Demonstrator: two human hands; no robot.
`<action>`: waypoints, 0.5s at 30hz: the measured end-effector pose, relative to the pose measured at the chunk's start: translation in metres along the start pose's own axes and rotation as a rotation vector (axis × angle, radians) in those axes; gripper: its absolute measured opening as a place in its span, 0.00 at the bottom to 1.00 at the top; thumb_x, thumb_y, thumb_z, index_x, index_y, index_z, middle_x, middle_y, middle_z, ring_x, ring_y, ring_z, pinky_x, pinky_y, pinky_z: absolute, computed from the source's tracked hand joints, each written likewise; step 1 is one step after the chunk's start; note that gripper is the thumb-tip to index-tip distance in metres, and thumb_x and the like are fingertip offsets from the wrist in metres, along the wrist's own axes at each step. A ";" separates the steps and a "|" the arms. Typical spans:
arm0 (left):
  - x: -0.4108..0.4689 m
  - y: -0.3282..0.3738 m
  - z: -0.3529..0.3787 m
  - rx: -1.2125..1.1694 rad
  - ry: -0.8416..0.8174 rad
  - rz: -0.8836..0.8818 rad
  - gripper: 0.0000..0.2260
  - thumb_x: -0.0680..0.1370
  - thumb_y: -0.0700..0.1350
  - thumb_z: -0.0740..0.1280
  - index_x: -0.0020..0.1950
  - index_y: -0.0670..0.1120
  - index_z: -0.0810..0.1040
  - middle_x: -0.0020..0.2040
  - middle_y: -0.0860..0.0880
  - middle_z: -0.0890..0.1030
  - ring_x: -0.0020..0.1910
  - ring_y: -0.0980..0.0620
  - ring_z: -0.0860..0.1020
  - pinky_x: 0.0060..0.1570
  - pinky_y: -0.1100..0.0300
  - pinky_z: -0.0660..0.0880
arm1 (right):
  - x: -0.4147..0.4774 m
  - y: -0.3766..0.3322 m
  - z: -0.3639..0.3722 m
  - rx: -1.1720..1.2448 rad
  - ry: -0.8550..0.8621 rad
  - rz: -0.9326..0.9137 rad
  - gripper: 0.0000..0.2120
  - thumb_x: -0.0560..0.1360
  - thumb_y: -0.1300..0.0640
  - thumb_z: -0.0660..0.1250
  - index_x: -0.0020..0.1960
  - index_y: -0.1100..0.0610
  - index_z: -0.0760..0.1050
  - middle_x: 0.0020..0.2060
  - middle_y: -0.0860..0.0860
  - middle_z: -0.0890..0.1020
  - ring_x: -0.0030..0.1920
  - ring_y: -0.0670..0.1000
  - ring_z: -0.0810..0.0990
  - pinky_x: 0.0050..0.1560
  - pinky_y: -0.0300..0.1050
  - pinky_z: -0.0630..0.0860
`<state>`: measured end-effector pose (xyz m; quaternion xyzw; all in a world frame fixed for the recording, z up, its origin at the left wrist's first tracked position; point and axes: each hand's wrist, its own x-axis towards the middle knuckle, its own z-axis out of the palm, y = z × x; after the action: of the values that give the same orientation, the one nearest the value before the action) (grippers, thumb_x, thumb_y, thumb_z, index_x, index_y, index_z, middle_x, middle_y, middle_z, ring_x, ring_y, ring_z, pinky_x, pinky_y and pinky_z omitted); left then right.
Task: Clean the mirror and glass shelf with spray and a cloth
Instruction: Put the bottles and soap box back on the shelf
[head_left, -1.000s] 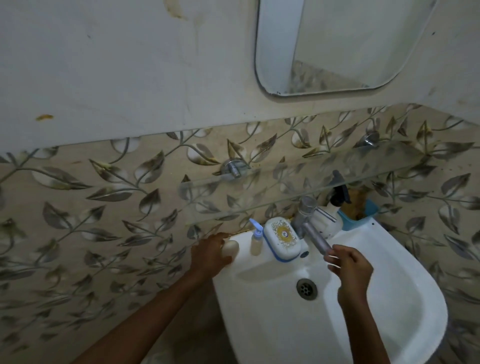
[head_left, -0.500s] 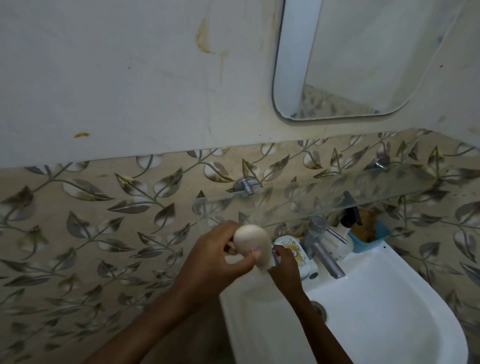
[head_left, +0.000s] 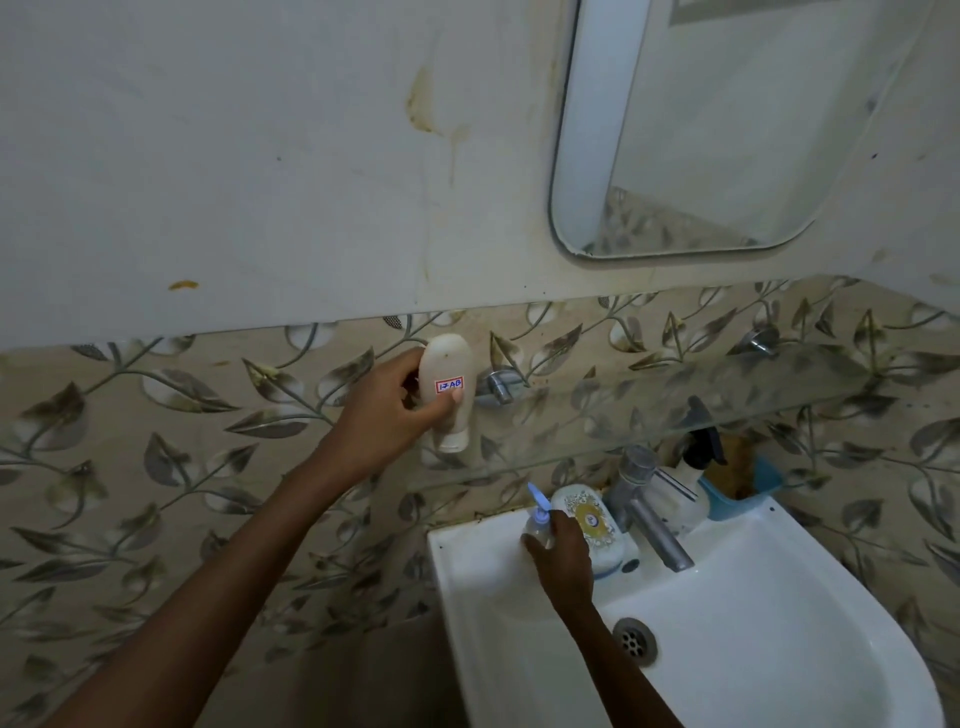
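Observation:
A mirror (head_left: 727, 130) with a white rim hangs on the wall at the upper right. Below it a glass shelf (head_left: 649, 415) runs along the tiled wall on two metal brackets. My left hand (head_left: 384, 415) holds a cream bottle (head_left: 447, 389) cap-down, with a small red-edged label, at the shelf's left end. My right hand (head_left: 561, 556) is closed around a small clear bottle with a blue flip cap (head_left: 537, 512) on the sink rim. A spray bottle with a black trigger (head_left: 696, 473) stands behind the tap, under the shelf. No cloth is in view.
A white sink (head_left: 779, 649) with a drain fills the lower right. A metal tap (head_left: 649, 509) juts over it. A patterned soap box (head_left: 592, 525) lies beside my right hand. A blue container (head_left: 748, 493) sits at the sink's back corner.
My left hand has lifted the cream bottle from sink level up to the shelf's left end. My right hand has moved down onto the small blue-capped bottle. The view has tilted upward.

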<state>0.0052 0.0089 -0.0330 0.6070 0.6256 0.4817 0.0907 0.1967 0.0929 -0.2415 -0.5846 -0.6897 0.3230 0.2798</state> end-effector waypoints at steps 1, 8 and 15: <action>0.000 -0.002 0.001 -0.013 -0.001 0.004 0.09 0.73 0.45 0.70 0.51 0.51 0.76 0.41 0.57 0.78 0.39 0.53 0.77 0.35 0.65 0.72 | -0.002 -0.002 -0.002 0.024 0.013 -0.002 0.20 0.73 0.60 0.69 0.62 0.64 0.71 0.57 0.60 0.77 0.60 0.59 0.74 0.58 0.46 0.67; -0.008 -0.007 0.004 -0.057 -0.017 0.034 0.16 0.70 0.45 0.73 0.51 0.59 0.73 0.43 0.62 0.79 0.41 0.62 0.78 0.37 0.73 0.73 | -0.045 -0.040 -0.077 0.157 0.225 -0.118 0.14 0.65 0.59 0.75 0.48 0.53 0.77 0.35 0.49 0.77 0.37 0.53 0.76 0.40 0.48 0.74; -0.011 -0.013 0.009 -0.012 -0.011 0.028 0.23 0.68 0.44 0.76 0.60 0.50 0.73 0.48 0.58 0.77 0.46 0.62 0.77 0.44 0.71 0.74 | -0.049 -0.120 -0.153 0.220 0.505 -0.514 0.10 0.68 0.58 0.73 0.41 0.60 0.73 0.33 0.53 0.74 0.35 0.50 0.72 0.36 0.38 0.70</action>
<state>0.0050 0.0068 -0.0517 0.6179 0.6134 0.4833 0.0911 0.2463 0.0493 -0.0519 -0.4202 -0.6844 0.1600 0.5740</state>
